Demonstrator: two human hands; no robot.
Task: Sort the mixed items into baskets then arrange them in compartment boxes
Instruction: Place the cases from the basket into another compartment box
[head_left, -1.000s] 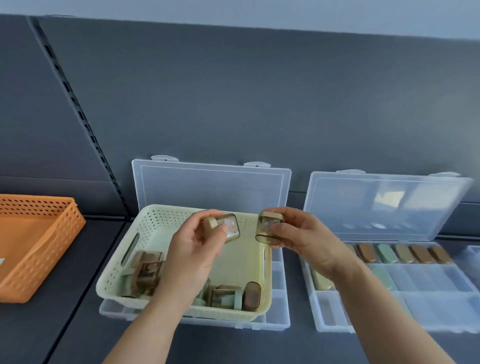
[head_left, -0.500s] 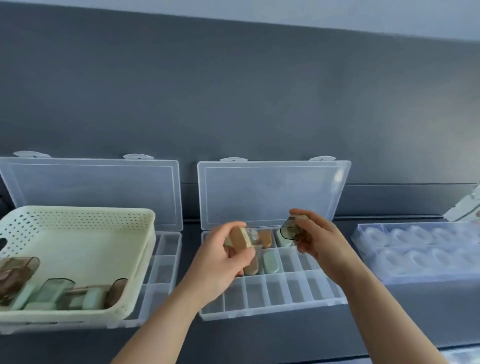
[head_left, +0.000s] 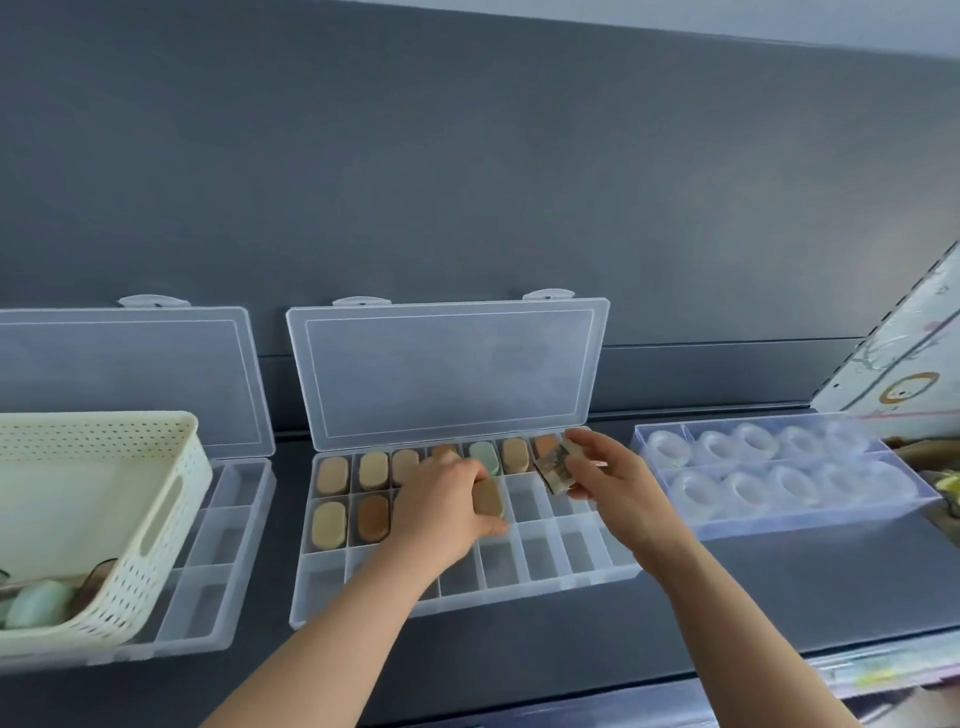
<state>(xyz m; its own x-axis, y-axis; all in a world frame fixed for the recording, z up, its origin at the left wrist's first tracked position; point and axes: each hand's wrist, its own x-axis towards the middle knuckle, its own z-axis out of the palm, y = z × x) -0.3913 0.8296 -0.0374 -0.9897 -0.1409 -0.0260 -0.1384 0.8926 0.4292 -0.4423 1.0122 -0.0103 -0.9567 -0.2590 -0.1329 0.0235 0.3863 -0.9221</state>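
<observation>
A clear compartment box (head_left: 524, 590) lies open in the middle, its lid up against the wall. Several tan, brown and green oval cases fill its back row and the left of its middle row. My left hand (head_left: 447, 501) grips a tan oval case (head_left: 488, 498) and holds it down over a middle-row compartment. My right hand (head_left: 608, 480) holds a brownish see-through case (head_left: 555, 465) above the right end of the box. A cream basket (head_left: 156, 512) at the left holds more cases (head_left: 39, 603).
The cream basket sits on a second open compartment box (head_left: 228, 545). A clear tray (head_left: 779, 519) of round moulded pockets lies at the right. A grey wall stands close behind. A white patterned board (head_left: 904, 364) leans at the far right.
The view swung from the basket to the middle box. Both hands carried their cases over it, and my left hand has dropped to the middle row.
</observation>
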